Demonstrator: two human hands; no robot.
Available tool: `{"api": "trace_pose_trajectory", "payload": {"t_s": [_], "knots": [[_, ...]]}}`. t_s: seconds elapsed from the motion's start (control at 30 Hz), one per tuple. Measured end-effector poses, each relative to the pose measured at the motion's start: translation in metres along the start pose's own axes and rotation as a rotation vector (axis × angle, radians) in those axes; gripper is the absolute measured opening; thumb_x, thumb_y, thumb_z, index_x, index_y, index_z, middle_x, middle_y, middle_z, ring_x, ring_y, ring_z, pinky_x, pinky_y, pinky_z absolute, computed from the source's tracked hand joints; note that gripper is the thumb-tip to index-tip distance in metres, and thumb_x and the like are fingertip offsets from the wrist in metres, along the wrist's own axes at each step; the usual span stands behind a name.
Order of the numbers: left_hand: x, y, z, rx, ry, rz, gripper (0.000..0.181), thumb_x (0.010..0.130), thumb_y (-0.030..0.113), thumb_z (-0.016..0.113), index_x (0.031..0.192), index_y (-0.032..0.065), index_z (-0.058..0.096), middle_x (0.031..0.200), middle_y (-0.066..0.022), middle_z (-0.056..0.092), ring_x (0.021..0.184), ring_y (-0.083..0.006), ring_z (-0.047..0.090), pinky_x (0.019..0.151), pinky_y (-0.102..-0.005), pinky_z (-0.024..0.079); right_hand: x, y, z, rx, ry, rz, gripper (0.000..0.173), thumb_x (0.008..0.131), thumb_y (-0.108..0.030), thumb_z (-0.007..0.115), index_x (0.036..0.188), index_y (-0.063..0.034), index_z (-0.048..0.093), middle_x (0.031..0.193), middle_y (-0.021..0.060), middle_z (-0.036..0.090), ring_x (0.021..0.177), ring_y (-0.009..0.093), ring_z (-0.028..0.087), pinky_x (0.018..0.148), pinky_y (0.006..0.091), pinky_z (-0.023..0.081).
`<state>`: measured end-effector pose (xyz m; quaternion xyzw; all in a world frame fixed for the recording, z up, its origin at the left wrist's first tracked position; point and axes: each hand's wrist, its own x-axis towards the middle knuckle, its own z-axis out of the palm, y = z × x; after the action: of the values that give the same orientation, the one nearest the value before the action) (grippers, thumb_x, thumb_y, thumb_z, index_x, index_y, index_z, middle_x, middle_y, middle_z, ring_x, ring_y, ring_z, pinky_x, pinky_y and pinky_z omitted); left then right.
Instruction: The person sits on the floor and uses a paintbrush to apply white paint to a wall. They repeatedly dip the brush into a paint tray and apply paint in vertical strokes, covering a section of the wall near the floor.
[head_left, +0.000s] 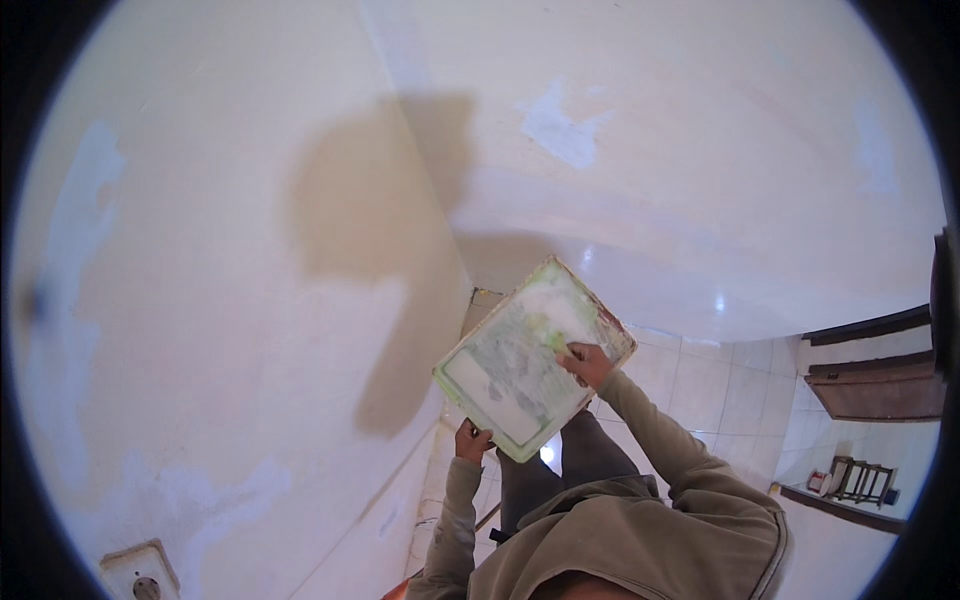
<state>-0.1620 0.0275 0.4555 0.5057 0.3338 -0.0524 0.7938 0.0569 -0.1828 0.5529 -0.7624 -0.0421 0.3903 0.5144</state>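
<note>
A green plastic tray (448, 381) with white paste or paint smeared over its inside is held tilted in front of my body. My left hand (472, 441) grips its near left edge, thumb over the rim. My right hand (586, 364) is over the tray's right part, pinching a small yellow-green piece (559, 342) against the smeared surface. Most of that piece is hidden by the fingers and white smears, so its exact kind cannot be told. Dried crust and brownish stains mark the tray's far rim.
Two cream walls (247, 337) meet in a corner ahead, with pale patches (564, 126) on them. A wall socket (145, 586) is at lower left. Tiled floor (694, 390) lies below. Right, a wooden rack (862, 480) stands near a red-and-white container (819, 481).
</note>
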Motion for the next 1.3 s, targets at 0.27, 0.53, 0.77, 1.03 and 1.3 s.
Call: {"api": "trace_pose_trajectory", "payload": {"t_s": [0.27, 0.53, 0.77, 1.03, 1.3], "knots": [[-0.001, -0.014, -0.007, 0.025, 0.097, -0.099, 0.037, 0.07, -0.001, 0.052, 0.108, 0.0001, 0.047, 0.094, -0.0094, 0.055, 0.079, -0.0199, 0.06, 0.064, -0.0346, 0.056, 0.12, -0.023, -0.043, 0.208, 0.265, -0.144, 0.026, 0.086, -0.026, 0.051, 0.079, -0.0015, 0.056, 0.059, 0.0021, 0.048, 0.046, 0.008, 0.043, 0.037, 0.0234, 0.034], [-0.012, -0.023, -0.019, -0.002, 0.149, -0.163, 0.034, 0.072, -0.002, 0.052, 0.106, 0.0018, 0.05, 0.091, -0.0083, 0.057, 0.078, -0.0194, 0.06, 0.065, -0.0348, 0.056, 0.201, 0.054, -0.144, -0.108, 0.714, -0.185, 0.023, 0.083, -0.024, 0.051, 0.091, -0.004, 0.059, 0.064, 0.0115, 0.058, 0.059, 0.022, 0.055, 0.058, 0.0351, 0.044], [-0.017, -0.013, -0.007, 0.045, 0.201, -0.19, 0.036, 0.071, -0.003, 0.05, 0.107, 0.0027, 0.049, 0.096, -0.0088, 0.057, 0.082, -0.0213, 0.06, 0.067, -0.0361, 0.055, 0.207, 0.111, -0.141, 0.572, 0.987, -0.159, 0.018, 0.087, -0.026, 0.042, 0.077, -0.0128, 0.047, 0.054, -0.0019, 0.04, 0.041, 0.011, 0.035, 0.035, 0.0271, 0.028], [-0.018, -0.001, 0.011, -0.03, 0.291, -0.197, 0.038, 0.071, -0.006, 0.051, 0.107, 0.0023, 0.049, 0.094, -0.0081, 0.056, 0.078, -0.0185, 0.06, 0.062, -0.0317, 0.055, 0.317, -0.015, -0.013, 0.158, 0.694, -0.104, 0.021, 0.08, -0.036, 0.041, 0.077, -0.017, 0.05, 0.066, 0.0054, 0.05, 0.061, 0.026, 0.048, 0.053, 0.0389, 0.036], [-0.006, -0.024, 0.002, -0.1, 0.208, -0.165, 0.04, 0.07, -0.007, 0.05, 0.109, 0.0025, 0.048, 0.095, -0.008, 0.055, 0.079, -0.02, 0.059, 0.062, -0.032, 0.055, 0.315, 0.048, -0.089, -0.084, 0.828, -0.328, 0.016, 0.081, -0.018, 0.049, 0.08, -0.0037, 0.055, 0.065, 0.0075, 0.054, 0.061, 0.02, 0.051, 0.058, 0.0342, 0.042]]}}
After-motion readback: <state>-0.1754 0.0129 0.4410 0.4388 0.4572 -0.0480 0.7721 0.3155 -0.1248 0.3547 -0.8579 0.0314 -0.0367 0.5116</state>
